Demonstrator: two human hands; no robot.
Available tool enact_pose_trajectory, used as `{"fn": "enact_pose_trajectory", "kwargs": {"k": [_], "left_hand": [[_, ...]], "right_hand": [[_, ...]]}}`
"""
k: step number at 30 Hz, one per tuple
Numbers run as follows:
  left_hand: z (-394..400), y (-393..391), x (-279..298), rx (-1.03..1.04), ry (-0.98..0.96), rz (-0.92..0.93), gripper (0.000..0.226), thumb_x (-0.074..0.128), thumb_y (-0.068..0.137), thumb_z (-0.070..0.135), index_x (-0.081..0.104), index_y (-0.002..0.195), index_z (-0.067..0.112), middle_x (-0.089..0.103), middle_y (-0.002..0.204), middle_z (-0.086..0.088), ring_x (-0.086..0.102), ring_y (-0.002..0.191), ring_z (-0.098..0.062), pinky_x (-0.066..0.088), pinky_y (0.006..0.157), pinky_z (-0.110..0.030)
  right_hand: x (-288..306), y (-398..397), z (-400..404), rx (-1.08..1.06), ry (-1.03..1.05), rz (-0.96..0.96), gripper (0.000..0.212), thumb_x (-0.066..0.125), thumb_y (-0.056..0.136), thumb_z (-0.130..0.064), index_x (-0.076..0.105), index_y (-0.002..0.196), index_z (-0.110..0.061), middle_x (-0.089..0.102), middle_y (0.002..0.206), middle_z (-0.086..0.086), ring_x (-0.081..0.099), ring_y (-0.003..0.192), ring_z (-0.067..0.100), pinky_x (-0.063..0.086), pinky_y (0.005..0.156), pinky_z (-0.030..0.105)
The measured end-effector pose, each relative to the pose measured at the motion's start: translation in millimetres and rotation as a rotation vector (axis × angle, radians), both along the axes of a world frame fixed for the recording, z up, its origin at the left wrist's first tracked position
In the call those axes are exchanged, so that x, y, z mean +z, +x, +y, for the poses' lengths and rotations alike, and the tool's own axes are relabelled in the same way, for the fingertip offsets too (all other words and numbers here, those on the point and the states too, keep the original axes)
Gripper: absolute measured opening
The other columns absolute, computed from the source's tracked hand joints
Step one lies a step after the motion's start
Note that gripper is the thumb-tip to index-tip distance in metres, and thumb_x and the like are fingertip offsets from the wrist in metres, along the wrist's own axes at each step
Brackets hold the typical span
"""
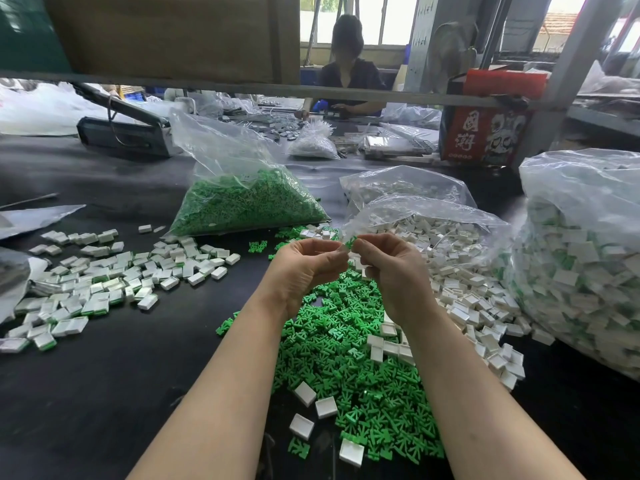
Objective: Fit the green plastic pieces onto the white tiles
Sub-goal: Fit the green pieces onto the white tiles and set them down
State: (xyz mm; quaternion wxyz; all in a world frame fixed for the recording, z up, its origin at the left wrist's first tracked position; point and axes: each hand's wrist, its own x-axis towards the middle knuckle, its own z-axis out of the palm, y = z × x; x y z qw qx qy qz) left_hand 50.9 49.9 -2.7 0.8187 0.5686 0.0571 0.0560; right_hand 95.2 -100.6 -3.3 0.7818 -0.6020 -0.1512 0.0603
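Both hands are raised together over the black table. My right hand [391, 271] pinches a small green plastic piece [350, 242] at its fingertips. My left hand [304, 268] meets it with fingers curled; what it holds is hidden behind the fingers. Below my wrists lies a heap of loose green pieces [346, 358] with a few white tiles [325, 407] on it. Loose white tiles [464, 278] spread out to the right. Finished tiles with green edges [97, 289] lie scattered on the left.
A clear bag of green pieces [242, 202] stands behind my hands. An open bag of white tiles [426, 216] and a big full bag [581, 258] are on the right. A person sits at the far side of the table. A red box [485, 133] stands at the back right.
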Motion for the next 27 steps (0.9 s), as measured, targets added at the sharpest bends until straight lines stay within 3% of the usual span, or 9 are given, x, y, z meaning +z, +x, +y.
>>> {"fn": "enact_pose_trajectory", "kwargs": {"k": [9, 14, 18, 21, 23, 26, 27], "left_hand": [[-1.3, -0.5, 0.5, 0.031, 0.002, -0.002, 0.032, 0.081, 0.059, 0.014, 0.071, 0.089, 0.005, 0.074, 0.079, -0.01, 0.072, 0.07, -0.018, 0.056, 0.058, -0.022], [0.3, -0.4, -0.5, 0.071, -0.013, -0.012, 0.029, 0.084, 0.054, 0.016, 0.076, 0.081, 0.008, 0.074, 0.079, -0.013, 0.072, 0.068, -0.019, 0.056, 0.057, -0.022], [3.8, 0.2, -0.6, 0.087, 0.057, -0.038, 0.026, 0.084, 0.056, 0.017, 0.077, 0.08, 0.01, 0.075, 0.081, -0.015, 0.072, 0.07, -0.02, 0.055, 0.057, -0.021], [4.9, 1.0, -0.5, 0.094, 0.115, -0.058, 0.025, 0.083, 0.059, 0.019, 0.077, 0.082, 0.01, 0.075, 0.082, -0.015, 0.072, 0.072, -0.021, 0.056, 0.06, -0.023], [5.0, 1.6, -0.9, 0.096, 0.131, -0.067, 0.023, 0.082, 0.061, 0.019, 0.078, 0.083, 0.011, 0.075, 0.084, -0.016, 0.071, 0.074, -0.021, 0.057, 0.063, -0.024], [5.6, 3.5, -2.6, 0.095, 0.185, -0.07, 0.013, 0.08, 0.07, 0.012, 0.078, 0.083, 0.011, 0.075, 0.084, -0.015, 0.071, 0.076, -0.022, 0.057, 0.066, -0.025], [5.4, 3.6, -2.8, 0.097, 0.204, -0.07, 0.01, 0.079, 0.073, 0.01, 0.078, 0.082, 0.012, 0.075, 0.085, -0.015, 0.07, 0.077, -0.022, 0.057, 0.067, -0.025]], "right_hand": [[-4.9, -0.6, 3.7, -0.07, -0.025, -0.074, 0.003, 0.072, 0.085, -0.007, 0.069, 0.087, -0.006, 0.066, 0.072, 0.0, 0.055, 0.061, 0.008, 0.046, 0.056, 0.02], [-6.0, -1.0, 4.9, -0.061, -0.046, -0.141, 0.006, 0.071, 0.085, -0.004, 0.069, 0.089, -0.002, 0.068, 0.073, 0.0, 0.06, 0.061, 0.002, 0.047, 0.056, 0.015], [-5.9, -1.2, 4.6, -0.068, -0.094, -0.188, 0.003, 0.068, 0.088, -0.007, 0.068, 0.087, -0.004, 0.069, 0.083, 0.014, 0.06, 0.062, 0.003, 0.046, 0.057, 0.013], [-5.5, -1.5, 4.1, -0.064, -0.139, -0.203, 0.005, 0.066, 0.09, -0.008, 0.066, 0.086, -0.007, 0.068, 0.079, 0.011, 0.06, 0.06, 0.001, 0.045, 0.056, 0.012], [-5.5, -1.1, 3.9, -0.048, -0.24, -0.209, 0.008, 0.062, 0.094, -0.013, 0.063, 0.087, -0.009, 0.066, 0.076, 0.008, 0.06, 0.06, 0.005, 0.046, 0.057, 0.016], [-6.5, 0.3, 5.2, -0.01, -0.436, -0.275, 0.021, 0.051, 0.1, -0.015, 0.06, 0.082, -0.01, 0.058, 0.07, 0.009, 0.05, 0.063, 0.02, 0.041, 0.061, 0.037], [-6.4, 0.0, 6.0, -0.001, -0.466, -0.294, 0.025, 0.048, 0.101, -0.013, 0.058, 0.078, -0.012, 0.055, 0.069, 0.009, 0.047, 0.062, 0.02, 0.038, 0.059, 0.037]]}}
